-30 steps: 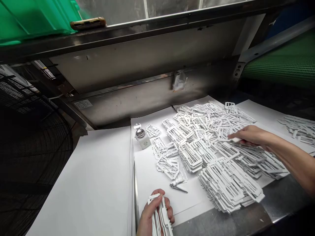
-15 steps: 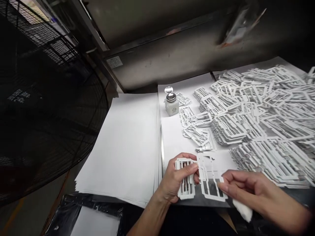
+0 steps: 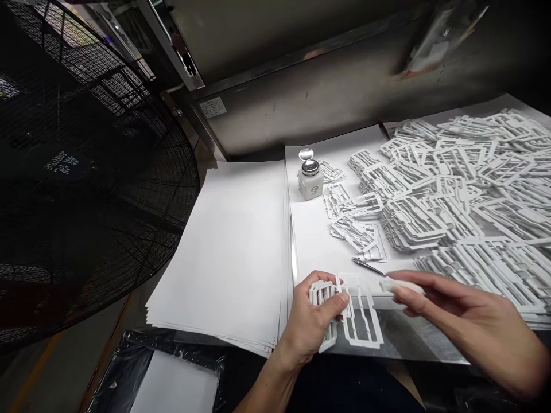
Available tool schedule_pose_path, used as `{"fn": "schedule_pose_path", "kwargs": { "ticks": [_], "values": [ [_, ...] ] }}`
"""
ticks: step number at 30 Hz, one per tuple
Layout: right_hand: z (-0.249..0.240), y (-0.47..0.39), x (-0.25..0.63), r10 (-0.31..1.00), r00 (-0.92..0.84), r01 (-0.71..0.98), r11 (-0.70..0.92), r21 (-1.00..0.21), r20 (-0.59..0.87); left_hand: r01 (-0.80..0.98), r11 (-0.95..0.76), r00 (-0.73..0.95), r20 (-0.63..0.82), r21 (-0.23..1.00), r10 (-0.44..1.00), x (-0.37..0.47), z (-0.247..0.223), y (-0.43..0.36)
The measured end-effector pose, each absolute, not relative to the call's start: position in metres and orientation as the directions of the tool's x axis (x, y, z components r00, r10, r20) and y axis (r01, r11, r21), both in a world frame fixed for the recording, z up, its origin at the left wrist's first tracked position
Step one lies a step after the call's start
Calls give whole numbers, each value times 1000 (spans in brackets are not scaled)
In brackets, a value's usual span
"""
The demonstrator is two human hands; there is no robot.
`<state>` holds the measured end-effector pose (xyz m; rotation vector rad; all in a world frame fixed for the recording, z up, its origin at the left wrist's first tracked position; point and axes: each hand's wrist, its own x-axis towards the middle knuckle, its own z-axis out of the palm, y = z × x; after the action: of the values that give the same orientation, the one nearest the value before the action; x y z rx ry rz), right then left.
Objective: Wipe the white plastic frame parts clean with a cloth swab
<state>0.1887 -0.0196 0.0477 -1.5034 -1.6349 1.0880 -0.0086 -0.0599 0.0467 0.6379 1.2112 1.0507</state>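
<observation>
My left hand (image 3: 313, 321) is closed around a small stack of white plastic frames (image 3: 322, 298) at the near edge of the tabletop (image 3: 413, 335). My thumb lies on top of the stack. One more frame (image 3: 360, 312) sticks out to the right of the stack, flat over the tabletop edge, and my left fingers touch its side.

My right hand (image 3: 456, 321) is just to the right of that frame. Its fingers pinch a small white wad (image 3: 394, 285), and the tip of the wad is right beside the frame's top corner.

A thin metal tool (image 3: 368, 267) lies on the white paper (image 3: 314, 241) just behind my hands. Farther back stands a little white bottle (image 3: 310, 182) with a shiny cap. A big pile of the same frames (image 3: 465, 195) covers the right side. A thick stack of white sheets (image 3: 232, 252) lies on the left, next to a big black fan (image 3: 86, 172).
</observation>
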Motion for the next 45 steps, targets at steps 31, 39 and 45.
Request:
{"fn": "schedule_pose_path", "kwargs": {
  "ticks": [31,39,45],
  "values": [
    [30,-62,178,952,-238,588,299,-752,193,-317,308,-242,-391,897,888,-6,48,-53],
    [27,-53,180,916,-399,513,266,-816,48,-428,350,-146,-446,833,883,-6,42,-50],
    [41,-51,165,624,-664,547,781,-300,412,-493,280,-213,-427,824,879,-2,40,-50]
  ]
}}
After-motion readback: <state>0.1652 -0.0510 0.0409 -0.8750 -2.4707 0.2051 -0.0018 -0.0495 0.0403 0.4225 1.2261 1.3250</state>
